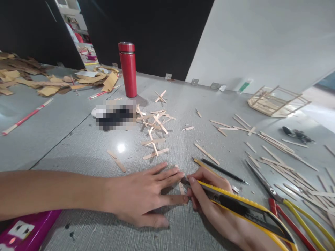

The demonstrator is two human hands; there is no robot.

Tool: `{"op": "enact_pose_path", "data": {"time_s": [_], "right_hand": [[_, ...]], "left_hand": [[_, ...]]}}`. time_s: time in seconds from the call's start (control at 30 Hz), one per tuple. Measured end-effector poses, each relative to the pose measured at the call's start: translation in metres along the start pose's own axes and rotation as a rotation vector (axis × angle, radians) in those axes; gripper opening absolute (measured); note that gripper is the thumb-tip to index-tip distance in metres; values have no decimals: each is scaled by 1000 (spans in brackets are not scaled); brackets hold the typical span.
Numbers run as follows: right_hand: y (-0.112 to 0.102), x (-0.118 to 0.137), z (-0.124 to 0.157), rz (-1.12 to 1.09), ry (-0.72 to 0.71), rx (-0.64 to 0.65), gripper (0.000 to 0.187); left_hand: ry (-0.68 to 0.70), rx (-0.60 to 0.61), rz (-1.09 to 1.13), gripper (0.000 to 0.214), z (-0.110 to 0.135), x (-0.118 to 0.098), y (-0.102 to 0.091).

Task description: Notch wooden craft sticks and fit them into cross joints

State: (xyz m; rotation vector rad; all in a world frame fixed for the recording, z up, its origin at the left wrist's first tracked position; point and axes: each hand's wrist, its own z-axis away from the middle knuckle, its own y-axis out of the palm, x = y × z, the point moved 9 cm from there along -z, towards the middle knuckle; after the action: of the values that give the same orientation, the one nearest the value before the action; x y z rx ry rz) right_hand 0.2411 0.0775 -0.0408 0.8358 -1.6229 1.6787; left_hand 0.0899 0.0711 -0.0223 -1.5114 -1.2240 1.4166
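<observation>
My left hand [146, 197] lies flat on the grey table [78, 146], fingers stretched out, pressing down a short wooden stick [181, 188]. My right hand [209, 202] grips a yellow and black utility knife [243, 209]. The knife's tip meets the stick just by my left fingertips. A black pencil [223, 170] and a yellow pencil [201, 163] lie just beyond my right hand.
Several loose craft sticks [154, 132] and thin strips [282, 153] are scattered over the table. A red flask [128, 69] stands at the back. Red-handled pliers [277, 198] lie right, a stick frame model [274, 101] far right, cardboard scraps [52, 82] far left, a pink box [26, 232] near left.
</observation>
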Motion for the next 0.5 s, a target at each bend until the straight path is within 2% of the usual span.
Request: {"op": "enact_pose_path", "data": {"time_s": [0.13, 0.27, 0.33, 0.5], "right_hand": [[0, 1, 1, 16, 10, 10, 36], [-6, 30, 1, 159, -139, -64, 36], [-7, 38, -1, 220, -167, -88, 35], [-4, 31, -8, 223, -176, -134, 36]], "left_hand": [[1, -5, 15, 66, 0, 1, 1], [-1, -15, 37, 62, -1, 1, 0], [-11, -16, 28, 56, -1, 1, -1], [-23, 4, -17, 54, -2, -1, -1]]}}
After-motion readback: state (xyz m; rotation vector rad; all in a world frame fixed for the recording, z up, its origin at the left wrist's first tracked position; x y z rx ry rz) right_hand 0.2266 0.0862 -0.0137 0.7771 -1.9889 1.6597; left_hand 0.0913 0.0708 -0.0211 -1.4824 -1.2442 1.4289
